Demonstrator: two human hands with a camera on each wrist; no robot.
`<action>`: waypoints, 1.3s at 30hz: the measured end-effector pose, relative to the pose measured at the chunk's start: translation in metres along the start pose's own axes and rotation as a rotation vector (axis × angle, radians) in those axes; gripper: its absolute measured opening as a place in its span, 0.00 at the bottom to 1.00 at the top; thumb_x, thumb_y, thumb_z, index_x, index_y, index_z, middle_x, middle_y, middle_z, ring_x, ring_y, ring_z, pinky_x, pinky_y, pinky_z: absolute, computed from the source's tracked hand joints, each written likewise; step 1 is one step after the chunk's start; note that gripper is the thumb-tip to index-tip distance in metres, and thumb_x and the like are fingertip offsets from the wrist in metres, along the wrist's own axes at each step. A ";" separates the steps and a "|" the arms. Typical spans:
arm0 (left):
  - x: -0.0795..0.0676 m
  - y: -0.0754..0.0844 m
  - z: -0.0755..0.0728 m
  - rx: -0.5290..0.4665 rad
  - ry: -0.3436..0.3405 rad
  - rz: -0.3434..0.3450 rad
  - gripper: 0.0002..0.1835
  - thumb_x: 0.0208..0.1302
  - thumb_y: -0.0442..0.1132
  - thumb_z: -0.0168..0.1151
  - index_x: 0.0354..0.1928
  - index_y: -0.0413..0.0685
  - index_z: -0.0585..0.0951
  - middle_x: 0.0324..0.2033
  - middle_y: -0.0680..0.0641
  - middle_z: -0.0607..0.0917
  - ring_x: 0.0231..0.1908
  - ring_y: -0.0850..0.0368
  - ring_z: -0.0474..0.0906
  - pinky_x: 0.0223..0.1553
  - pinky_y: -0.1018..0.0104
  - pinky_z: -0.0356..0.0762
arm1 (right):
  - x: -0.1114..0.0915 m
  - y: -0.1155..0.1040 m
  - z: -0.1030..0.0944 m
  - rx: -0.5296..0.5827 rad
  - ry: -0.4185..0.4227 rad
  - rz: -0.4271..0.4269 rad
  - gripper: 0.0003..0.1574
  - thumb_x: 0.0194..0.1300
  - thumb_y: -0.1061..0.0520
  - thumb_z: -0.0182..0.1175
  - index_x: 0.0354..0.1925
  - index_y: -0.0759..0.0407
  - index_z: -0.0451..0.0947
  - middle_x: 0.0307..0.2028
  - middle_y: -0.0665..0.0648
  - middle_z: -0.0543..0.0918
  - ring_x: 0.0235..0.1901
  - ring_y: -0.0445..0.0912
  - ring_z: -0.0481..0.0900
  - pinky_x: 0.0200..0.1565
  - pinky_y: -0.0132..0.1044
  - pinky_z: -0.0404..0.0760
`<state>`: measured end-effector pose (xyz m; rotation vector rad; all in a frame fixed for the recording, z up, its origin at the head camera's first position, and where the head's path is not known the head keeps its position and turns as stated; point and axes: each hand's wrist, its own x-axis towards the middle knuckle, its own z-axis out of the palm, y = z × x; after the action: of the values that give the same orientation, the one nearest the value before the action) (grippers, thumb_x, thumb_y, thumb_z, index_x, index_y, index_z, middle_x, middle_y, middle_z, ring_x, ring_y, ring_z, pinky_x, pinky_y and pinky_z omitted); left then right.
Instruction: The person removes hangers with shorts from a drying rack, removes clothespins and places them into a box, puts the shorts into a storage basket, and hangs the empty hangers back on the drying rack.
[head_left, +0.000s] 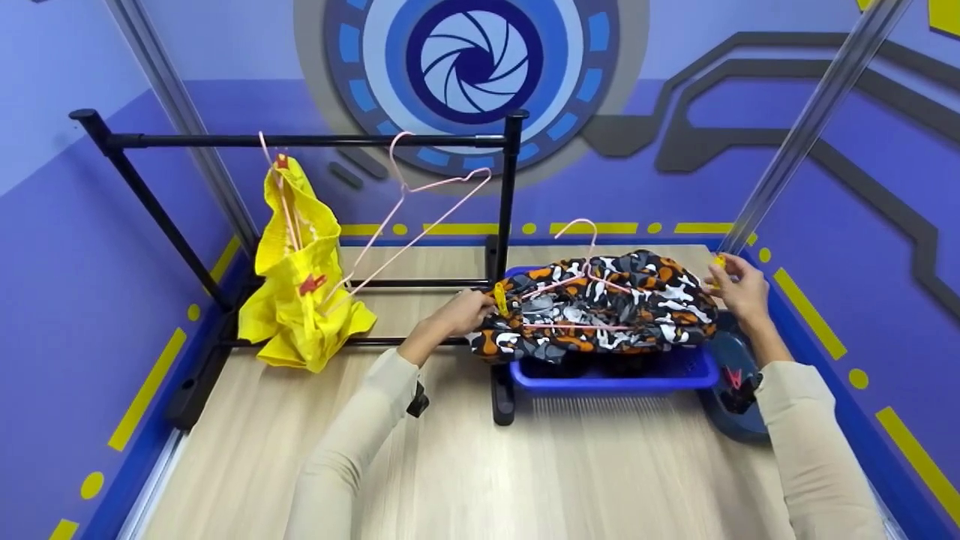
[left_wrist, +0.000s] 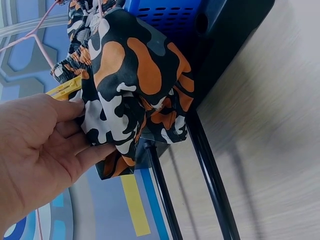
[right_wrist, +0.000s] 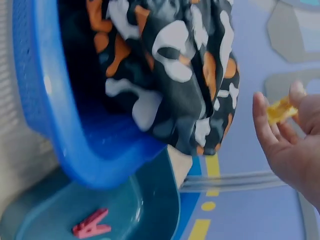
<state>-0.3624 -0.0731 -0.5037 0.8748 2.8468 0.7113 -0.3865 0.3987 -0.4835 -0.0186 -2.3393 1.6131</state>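
A black, orange and white camouflage-print garment (head_left: pixel 660 300) with a gathered waist lies over a blue basket (head_left: pixel 615 384). A pink hanger (head_left: pixel 592 251) is set in its waist opening. At the garment's left end, my left hand (head_left: pixel 463 311) pinches the cloth beside a yellow clothespin (left_wrist: pixel 65 89) clipped there. My right hand (head_left: pixel 742 289), raised just off the garment's right end, holds another yellow clothespin (right_wrist: pixel 282 110) between thumb and fingers. In the right wrist view that hand is apart from the cloth.
A black rack (head_left: pixel 315 140) stands at the left. From its bar hang a yellow garment (head_left: pixel 300 262) with red clothespins and a pink hanger (head_left: pixel 442 180) tilted outward. A dark teal basin (right_wrist: pixel 135 200) holding a red clothespin (right_wrist: pixel 91 224) sits right of the basket.
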 end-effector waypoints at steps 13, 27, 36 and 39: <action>-0.007 -0.006 0.001 -0.053 0.000 -0.008 0.13 0.69 0.31 0.50 0.48 0.37 0.82 0.42 0.40 0.85 0.31 0.55 0.76 0.38 0.63 0.79 | -0.037 0.047 -0.028 -0.690 -0.120 0.308 0.28 0.60 0.56 0.58 0.52 0.77 0.73 0.52 0.77 0.74 0.55 0.71 0.69 0.55 0.61 0.69; -0.003 -0.005 0.000 -0.057 0.007 -0.012 0.13 0.69 0.31 0.50 0.47 0.39 0.83 0.36 0.41 0.85 0.27 0.58 0.70 0.33 0.66 0.73 | -0.076 0.086 -0.041 -0.734 -0.209 0.524 0.13 0.56 0.58 0.52 0.29 0.70 0.71 0.22 0.62 0.73 0.25 0.55 0.73 0.25 0.43 0.71; -0.005 -0.012 0.005 -0.045 0.103 0.052 0.11 0.69 0.34 0.52 0.42 0.38 0.84 0.26 0.43 0.81 0.22 0.60 0.68 0.29 0.68 0.70 | -0.070 0.076 -0.039 -0.769 -0.216 0.524 0.19 0.60 0.54 0.54 0.30 0.73 0.76 0.25 0.68 0.80 0.26 0.57 0.77 0.27 0.47 0.73; -0.004 -0.013 0.005 -0.085 0.119 0.024 0.12 0.69 0.35 0.52 0.43 0.38 0.84 0.28 0.42 0.84 0.22 0.60 0.71 0.29 0.68 0.73 | -0.059 0.059 -0.036 -0.816 -0.174 0.397 0.21 0.60 0.55 0.54 0.37 0.76 0.75 0.34 0.75 0.78 0.32 0.64 0.77 0.29 0.53 0.75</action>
<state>-0.3650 -0.0829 -0.5147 0.8848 2.8875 0.9090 -0.3305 0.4428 -0.5399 -0.5616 -3.1072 0.6837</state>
